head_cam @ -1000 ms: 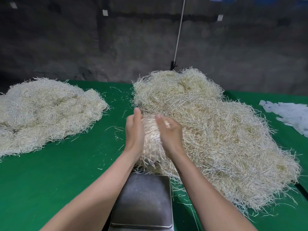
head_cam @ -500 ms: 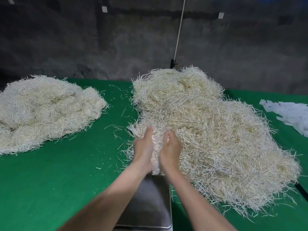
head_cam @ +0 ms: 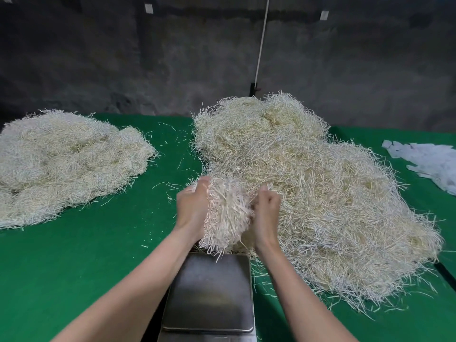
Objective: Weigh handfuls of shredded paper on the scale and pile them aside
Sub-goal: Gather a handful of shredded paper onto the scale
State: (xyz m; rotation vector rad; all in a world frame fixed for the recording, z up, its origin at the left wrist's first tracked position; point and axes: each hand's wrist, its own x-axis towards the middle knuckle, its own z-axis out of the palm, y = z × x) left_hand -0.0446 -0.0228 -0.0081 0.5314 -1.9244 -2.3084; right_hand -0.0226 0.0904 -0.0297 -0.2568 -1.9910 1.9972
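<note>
1. The scale (head_cam: pixel 209 292) is seen at 6 o'clock, nearest the camera. Its steel platform is bare. Its near edge and front are cut off by the frame, so no display can be read. Its left side is partly covered by the left forearm.
2. A handful of shredded paper (head_cam: pixel 227 213) is held just above the platform's far edge, with loose strands hanging toward it. Whether any strand touches the steel cannot be told.
3. The left hand (head_cam: pixel 192 208) is curled round the handful from 9 o'clock, thumb uppermost. Its fingertips are buried in the strands and cannot be seen.
4. The right hand (head_cam: pixel 266 213) is closed on the handful from 3 o'clock, fingers bent inward. Their tips are likewise lost in the paper.
5. The green table cloth (head_cam: pixel 74 267) is scattered with stray strands.
6. The large pile (head_cam: pixel 320 193) lies from 12 to 4 o'clock. Its near edge is pressed against the scale, and it sits just behind the handful. Where handful ends and pile begins is hard to make out.
7. A second pile (head_cam: pixel 64 161) is set well apart at 9 to 10 o'clock, cut off by the left edge.
8. White paper slips (head_cam: pixel 429 161) are seen at 3 o'clock, cut off by the right edge. Any print is too blurred to read.
9. A thin white pole (head_cam: pixel 261 40) is seen at 12 o'clock against the dark wall (head_cam: pixel 123 58). Its foot is hidden behind the large pile.
</note>
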